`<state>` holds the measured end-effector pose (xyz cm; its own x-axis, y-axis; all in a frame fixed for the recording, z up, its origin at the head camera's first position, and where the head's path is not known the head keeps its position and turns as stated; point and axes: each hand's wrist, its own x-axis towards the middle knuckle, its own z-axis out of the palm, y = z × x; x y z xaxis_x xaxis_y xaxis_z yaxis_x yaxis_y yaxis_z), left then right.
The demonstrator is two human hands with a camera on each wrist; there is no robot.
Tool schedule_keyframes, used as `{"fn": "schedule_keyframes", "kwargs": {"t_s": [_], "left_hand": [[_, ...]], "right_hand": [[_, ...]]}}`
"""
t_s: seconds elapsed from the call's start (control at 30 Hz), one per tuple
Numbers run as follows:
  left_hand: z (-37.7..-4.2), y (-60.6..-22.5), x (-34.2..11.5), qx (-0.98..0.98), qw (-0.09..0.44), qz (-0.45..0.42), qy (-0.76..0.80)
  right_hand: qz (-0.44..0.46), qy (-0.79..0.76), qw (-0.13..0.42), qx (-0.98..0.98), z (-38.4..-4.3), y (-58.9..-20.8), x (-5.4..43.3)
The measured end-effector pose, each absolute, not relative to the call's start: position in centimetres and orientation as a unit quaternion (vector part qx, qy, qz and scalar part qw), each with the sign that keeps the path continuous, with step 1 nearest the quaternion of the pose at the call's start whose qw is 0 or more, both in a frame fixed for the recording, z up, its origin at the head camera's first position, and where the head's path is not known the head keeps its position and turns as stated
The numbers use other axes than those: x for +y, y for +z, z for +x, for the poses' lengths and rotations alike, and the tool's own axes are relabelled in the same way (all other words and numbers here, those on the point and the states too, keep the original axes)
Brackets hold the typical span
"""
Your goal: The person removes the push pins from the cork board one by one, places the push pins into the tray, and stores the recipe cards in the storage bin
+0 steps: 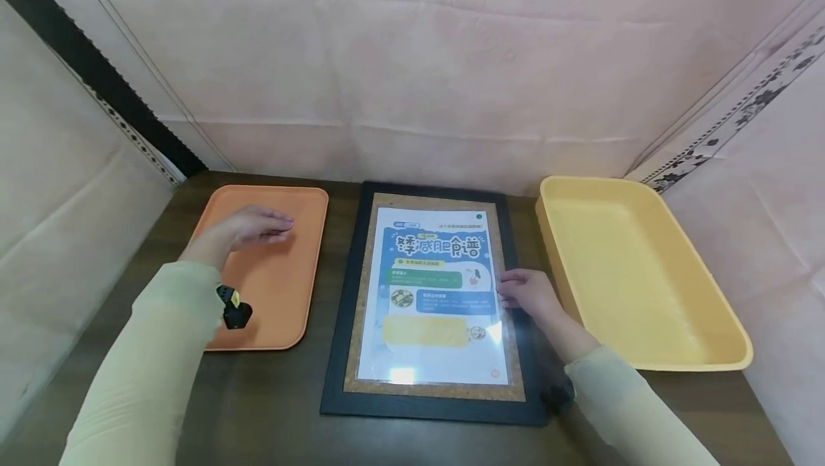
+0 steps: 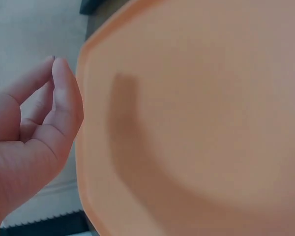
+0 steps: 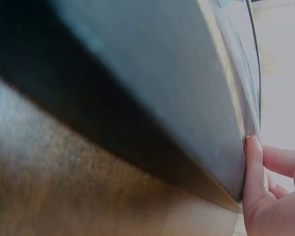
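Observation:
Over the orange tray (image 1: 283, 294), my left hand (image 1: 254, 226) hovers with thumb and fingertips together. A thin dark sliver shows between the fingertips (image 2: 61, 73) in the left wrist view; I cannot tell whether it is a held thing. A glossy printed poster (image 1: 425, 351) lies on a cork board with a dark frame (image 1: 438, 411). My right hand (image 1: 531, 293) pinches the poster's right edge, about halfway down. From the right wrist view, the sheet's edge runs down between thumb and finger (image 3: 254, 162). Small green and red dots mark the poster's top right and bottom right corners.
A deep yellow tray (image 1: 638, 265) stands on the right of the dark wooden table (image 1: 277, 409), beside the right forearm. Pale fabric walls (image 1: 412, 79) close in the back and both sides. A black strip (image 1: 97, 72) runs along the left corner.

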<state>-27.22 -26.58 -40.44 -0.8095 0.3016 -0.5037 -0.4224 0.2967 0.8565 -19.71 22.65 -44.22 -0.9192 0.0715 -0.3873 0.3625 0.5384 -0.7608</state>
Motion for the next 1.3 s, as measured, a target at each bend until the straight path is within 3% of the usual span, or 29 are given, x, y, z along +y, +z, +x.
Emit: {"fn": "schedule_keyframes", "kwargs": {"t_s": [0.53, 0.9, 1.1, 1.3], "left_hand": [[-25.7, -42.0, -28.4, 0.737, 0.306, -0.158, 0.581], [-25.3, -42.0, -27.8, 0.773, 0.304, -0.154, 0.535], [-25.7, -41.4, -26.4, 0.809, 0.287, -0.066, 0.508], [-26.0, -39.6, -21.8, 0.83, 0.273, 0.02, 0.486]], "right_hand": [[0.126, -0.466, 0.156, 0.862, -19.6, -44.1, 22.6], [0.122, -0.469, 0.153, 0.861, -19.4, -44.1, 22.7], [0.128, -0.465, 0.153, 0.862, -19.4, -43.9, 22.8], [0.127, -0.472, 0.153, 0.859, -19.5, -44.0, 22.6]]}}
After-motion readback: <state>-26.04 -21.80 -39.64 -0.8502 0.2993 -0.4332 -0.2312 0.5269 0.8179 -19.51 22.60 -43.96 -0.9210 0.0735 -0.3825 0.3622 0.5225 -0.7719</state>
